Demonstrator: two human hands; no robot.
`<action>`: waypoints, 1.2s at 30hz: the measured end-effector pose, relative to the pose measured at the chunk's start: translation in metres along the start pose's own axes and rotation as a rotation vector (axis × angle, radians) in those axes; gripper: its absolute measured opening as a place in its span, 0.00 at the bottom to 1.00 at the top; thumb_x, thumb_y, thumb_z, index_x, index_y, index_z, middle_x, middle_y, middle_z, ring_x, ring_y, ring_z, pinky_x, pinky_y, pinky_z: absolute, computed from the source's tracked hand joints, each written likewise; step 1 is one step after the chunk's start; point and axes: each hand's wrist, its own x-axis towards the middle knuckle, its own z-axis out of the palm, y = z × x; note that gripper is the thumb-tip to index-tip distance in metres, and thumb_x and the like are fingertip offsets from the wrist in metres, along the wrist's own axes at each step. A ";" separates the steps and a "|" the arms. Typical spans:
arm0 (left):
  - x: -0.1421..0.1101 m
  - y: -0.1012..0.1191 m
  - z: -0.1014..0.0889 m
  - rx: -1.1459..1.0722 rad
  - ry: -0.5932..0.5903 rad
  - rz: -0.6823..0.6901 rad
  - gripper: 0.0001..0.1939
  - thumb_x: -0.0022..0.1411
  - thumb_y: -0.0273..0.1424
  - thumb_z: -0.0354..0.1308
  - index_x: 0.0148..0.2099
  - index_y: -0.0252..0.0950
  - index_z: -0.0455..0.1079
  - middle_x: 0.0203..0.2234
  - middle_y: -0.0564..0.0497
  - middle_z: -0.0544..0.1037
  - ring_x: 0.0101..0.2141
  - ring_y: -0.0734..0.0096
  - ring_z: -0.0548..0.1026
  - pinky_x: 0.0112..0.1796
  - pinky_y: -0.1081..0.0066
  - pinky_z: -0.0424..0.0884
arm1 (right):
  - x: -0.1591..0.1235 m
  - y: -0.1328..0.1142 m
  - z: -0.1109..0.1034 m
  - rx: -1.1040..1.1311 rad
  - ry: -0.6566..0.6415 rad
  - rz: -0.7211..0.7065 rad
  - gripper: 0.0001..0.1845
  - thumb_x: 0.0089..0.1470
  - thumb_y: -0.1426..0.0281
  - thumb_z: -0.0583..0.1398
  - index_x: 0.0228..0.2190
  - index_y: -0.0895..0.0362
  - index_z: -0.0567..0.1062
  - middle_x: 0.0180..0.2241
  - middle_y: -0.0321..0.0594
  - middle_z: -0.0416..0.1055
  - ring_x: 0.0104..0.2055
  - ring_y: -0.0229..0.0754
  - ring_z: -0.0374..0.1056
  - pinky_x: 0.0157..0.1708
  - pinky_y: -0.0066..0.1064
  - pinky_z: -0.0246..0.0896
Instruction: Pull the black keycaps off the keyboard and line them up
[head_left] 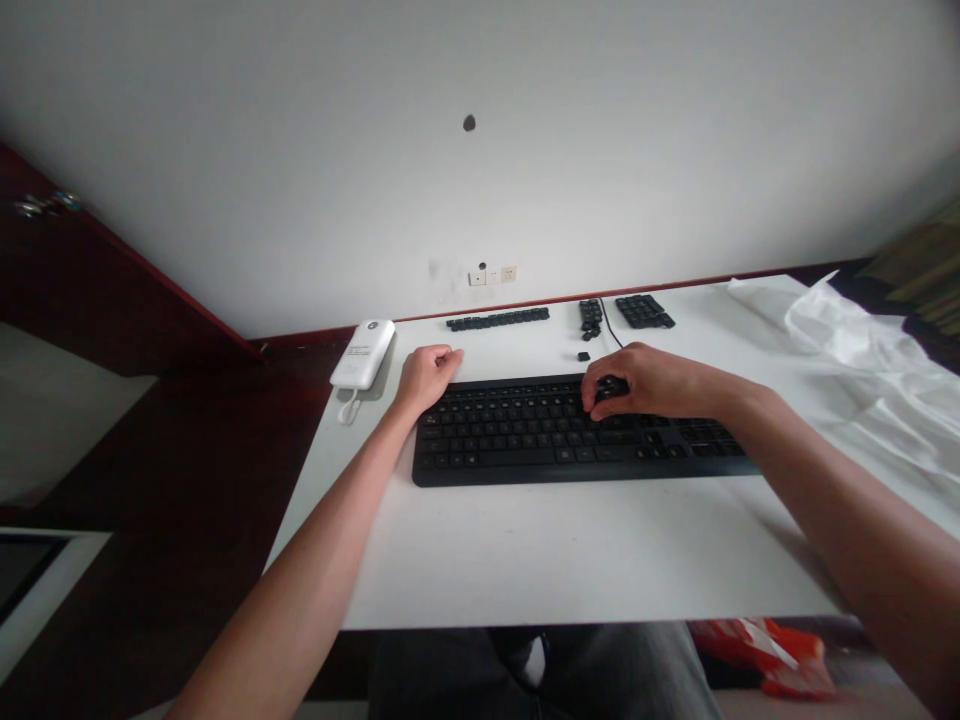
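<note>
A black keyboard [510,457] lies on the white table, with keys over much of its main block; its right part is partly behind my right arm. My left hand [429,375] rests loosely fisted at its back left corner, thumb pointing right. Over the upper right of the main key block, my right hand [619,383] has thumb and fingertips brought together at the keys. Whatever they pinch is too small to make out. Just behind the keyboard sits a single black keycap [583,356]. Farther back are a row of keycaps [499,320], a small cluster of keycaps [590,315] and a block of keycaps [641,311].
On the left of the table [555,560] lies a white power bank [363,355] with a short cable loop. Crumpled white plastic wrapping [862,350] covers the right side. A thin black cable [611,325] runs behind the keyboard. Wall sockets [493,276] are behind the table.
</note>
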 end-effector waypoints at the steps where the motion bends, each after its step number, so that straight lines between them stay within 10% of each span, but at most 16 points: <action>1: 0.000 0.000 0.000 0.000 -0.001 -0.001 0.26 0.65 0.44 0.54 0.22 0.37 0.49 0.18 0.57 0.50 0.24 0.76 0.53 0.29 0.69 0.48 | -0.001 0.002 -0.002 0.006 0.031 0.005 0.09 0.54 0.58 0.69 0.34 0.49 0.84 0.35 0.35 0.83 0.36 0.45 0.76 0.40 0.37 0.66; 9: -0.001 0.000 0.000 0.012 -0.010 -0.001 0.26 0.66 0.46 0.53 0.23 0.37 0.50 0.18 0.57 0.51 0.24 0.75 0.53 0.29 0.69 0.48 | 0.002 0.002 0.002 0.495 0.597 -0.013 0.23 0.56 0.48 0.67 0.26 0.53 0.73 0.22 0.35 0.66 0.26 0.40 0.62 0.28 0.35 0.57; 14: -0.001 0.002 -0.001 0.023 -0.012 -0.003 0.26 0.66 0.45 0.53 0.22 0.37 0.52 0.18 0.57 0.52 0.24 0.75 0.53 0.29 0.69 0.49 | 0.017 -0.020 0.023 1.003 0.643 -0.094 0.22 0.59 0.50 0.64 0.25 0.52 0.69 0.20 0.32 0.54 0.24 0.39 0.54 0.26 0.35 0.56; 21: 0.000 0.000 -0.001 0.021 -0.012 0.005 0.26 0.66 0.45 0.53 0.22 0.38 0.52 0.18 0.57 0.51 0.24 0.74 0.53 0.29 0.69 0.49 | 0.025 -0.025 0.040 1.108 0.745 -0.096 0.13 0.57 0.60 0.64 0.25 0.54 0.73 0.23 0.36 0.62 0.26 0.40 0.61 0.29 0.35 0.60; 25: 0.000 -0.001 0.000 0.023 -0.017 0.008 0.25 0.67 0.45 0.53 0.22 0.37 0.53 0.18 0.57 0.52 0.24 0.75 0.53 0.30 0.69 0.49 | 0.023 -0.029 0.038 1.240 0.657 -0.089 0.11 0.54 0.62 0.63 0.25 0.54 0.71 0.20 0.30 0.54 0.18 0.34 0.44 0.19 0.31 0.43; 36: 0.000 -0.002 0.000 0.013 -0.016 0.008 0.25 0.66 0.46 0.53 0.23 0.37 0.52 0.18 0.57 0.52 0.24 0.75 0.54 0.29 0.69 0.49 | 0.026 -0.039 0.050 1.233 0.699 -0.134 0.29 0.55 0.62 0.63 0.15 0.51 0.51 0.13 0.26 0.40 0.16 0.33 0.34 0.17 0.33 0.30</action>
